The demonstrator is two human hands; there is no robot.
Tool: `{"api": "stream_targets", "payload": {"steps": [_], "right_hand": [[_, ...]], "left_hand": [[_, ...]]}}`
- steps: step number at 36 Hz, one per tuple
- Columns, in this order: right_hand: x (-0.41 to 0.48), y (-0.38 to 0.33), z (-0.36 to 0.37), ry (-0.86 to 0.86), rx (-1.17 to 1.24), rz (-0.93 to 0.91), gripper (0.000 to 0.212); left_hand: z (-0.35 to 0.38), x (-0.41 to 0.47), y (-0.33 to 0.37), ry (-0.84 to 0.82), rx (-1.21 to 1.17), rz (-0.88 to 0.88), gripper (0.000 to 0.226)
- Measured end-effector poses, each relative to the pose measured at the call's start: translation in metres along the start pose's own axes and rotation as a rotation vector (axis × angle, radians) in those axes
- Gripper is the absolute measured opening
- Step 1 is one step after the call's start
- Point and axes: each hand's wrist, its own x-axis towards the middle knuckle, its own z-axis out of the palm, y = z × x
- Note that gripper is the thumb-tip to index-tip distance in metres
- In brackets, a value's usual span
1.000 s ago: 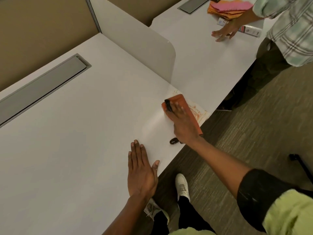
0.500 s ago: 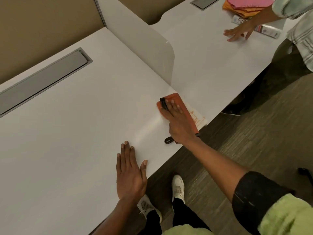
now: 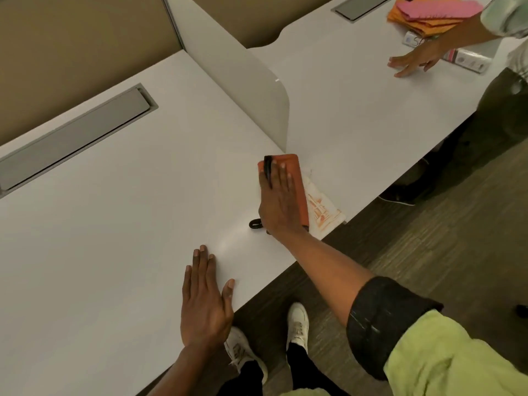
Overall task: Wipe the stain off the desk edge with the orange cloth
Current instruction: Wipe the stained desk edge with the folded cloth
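An orange cloth [image 3: 295, 178] lies folded flat on the white desk [image 3: 114, 210] near its front edge. My right hand [image 3: 278, 201] presses down on the cloth with fingers stretched out; a black strap runs under that hand and shows at the fingertips and wrist. Just right of the cloth, an orange smeared stain [image 3: 323, 210] marks the desk edge. My left hand [image 3: 204, 298] rests flat on the desk nearer to me, fingers spread, holding nothing.
A white divider panel [image 3: 243, 81] stands behind the cloth. A grey cable tray lid [image 3: 74, 135] is set into the desk at left. On the neighbouring desk another person's hand [image 3: 414, 60] rests beside a stack of orange and pink cloths [image 3: 431, 12].
My right hand has slid the cloth a little leftward, away from the desk edge, baring more of the stain. My left hand has stayed flat on the desk.
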Motion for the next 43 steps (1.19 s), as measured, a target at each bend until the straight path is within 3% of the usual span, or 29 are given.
{"api": "stream_targets", "payload": {"steps": [5, 10, 13, 18, 21, 27, 35, 43], "right_hand": [[0.006, -0.026, 0.006, 0.021, 0.06, 0.168, 0.074], [-0.065, -0.062, 0.028, -0.064, 0.132, -0.045, 0.09], [-0.072, -0.056, 0.032, -0.106, 0.103, -0.093, 0.089], [0.005, -0.029, 0.012, -0.028, -0.002, 0.061, 0.089], [0.042, -0.012, -0.003, -0.009, -0.008, 0.205, 0.078], [0.023, -0.021, 0.005, 0.02, -0.001, 0.364, 0.077], [-0.007, -0.03, 0.017, -0.015, -0.099, 0.158, 0.074], [0.012, -0.003, -0.007, -0.041, -0.011, 0.364, 0.084]], "left_hand": [[-0.002, 0.002, 0.0, -0.016, 0.016, 0.001, 0.072], [-0.003, 0.003, 0.0, -0.041, 0.013, -0.007, 0.076], [-0.003, 0.004, 0.001, -0.029, -0.004, -0.005, 0.076], [-0.006, 0.003, 0.001, -0.036, 0.011, 0.003, 0.072], [-0.007, 0.003, 0.003, -0.04, 0.006, -0.015, 0.072], [-0.007, 0.003, 0.003, -0.029, -0.004, -0.01, 0.072], [-0.005, 0.004, 0.004, -0.021, -0.014, -0.009, 0.073], [-0.008, 0.003, 0.005, -0.039, -0.002, -0.028, 0.073]]}}
